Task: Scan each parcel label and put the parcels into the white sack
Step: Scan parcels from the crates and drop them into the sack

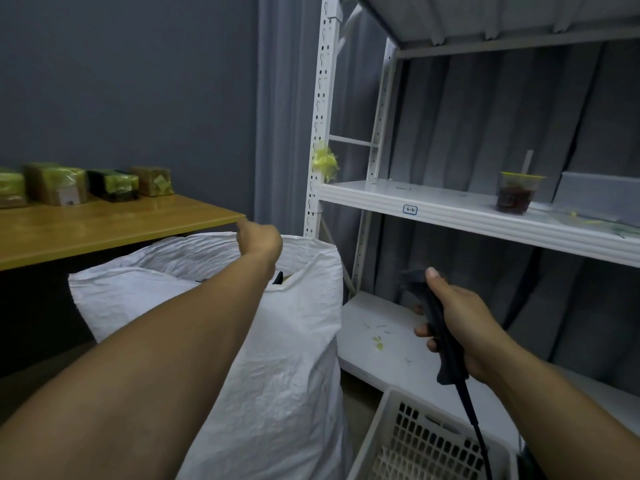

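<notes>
Parcels [83, 184] sit on table [114, 223]; shelf tag [410, 209] reads "6-2".

White sack [277, 341] at centre; brown and black parcels [83, 185] with yellow-green tape, upper left, on tan tabletop [104, 226]; black scanner [440, 327].

The room is dim, with a grey-blue tint all over. Soft light comes from above and in front, and it makes a pale shine on the wooden surface [104, 223]. Under that surface it is very dark. The white sack [277, 341] is the brightest thing, and its wrinkles show soft shadows. The parcels [83, 185] far back look fuzzy. The left hand [259, 239] is a bit blurred. The shelf rack [485, 216] bends and leans near the edge because the lens is wide.
</notes>
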